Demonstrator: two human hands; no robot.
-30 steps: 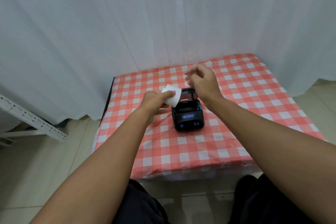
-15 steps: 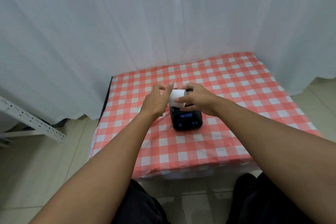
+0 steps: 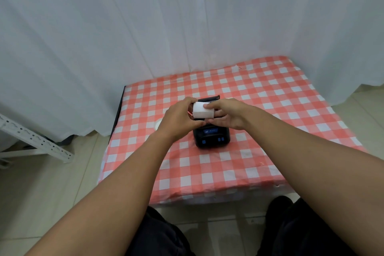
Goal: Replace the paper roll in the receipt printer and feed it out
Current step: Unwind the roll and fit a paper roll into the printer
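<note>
A small black receipt printer (image 3: 212,136) with a blue screen and buttons sits mid-table, its lid (image 3: 209,97) raised behind my hands. A white paper roll (image 3: 202,110) is held just above the printer's open bay. My left hand (image 3: 178,120) grips the roll's left end. My right hand (image 3: 225,113) holds the right side, with a finger laid over the top. The bay itself is hidden by my hands.
A red-and-white checked cloth (image 3: 270,114) covers the low table. A small white round object (image 3: 158,124) peeks out left of my left hand. White curtains (image 3: 187,16) hang behind, and a white metal rack (image 3: 35,141) lies on the floor at left.
My left hand carried the roll from the printer's left to above its open bay. My right hand came down from over the lid and took hold of the roll's other side.
</note>
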